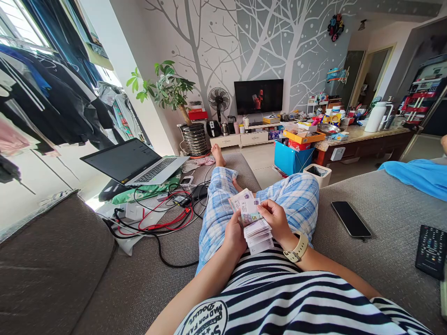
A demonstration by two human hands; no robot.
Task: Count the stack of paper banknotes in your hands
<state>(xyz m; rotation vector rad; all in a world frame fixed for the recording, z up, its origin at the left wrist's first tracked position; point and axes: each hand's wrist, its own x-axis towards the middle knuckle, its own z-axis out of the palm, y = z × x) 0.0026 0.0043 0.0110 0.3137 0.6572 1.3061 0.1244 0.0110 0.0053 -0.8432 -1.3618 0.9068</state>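
Note:
A stack of banknotes is bent over in my left hand, whose fingers are closed round its left side. The folded lower ends fan out toward my striped shirt. My right hand pinches the right edge of the top banknote, which shows a printed 5. More notes stick out behind it at the upper left. Both hands are above my lap, between legs in blue plaid trousers. A pale watch strap is on my right wrist. The fingers of my left hand are partly hidden behind the notes.
On the sofa to the left are an open laptop and tangled cables. A phone, a remote control and a blue cloth lie to the right. Beyond stand a waste bin and a cluttered table.

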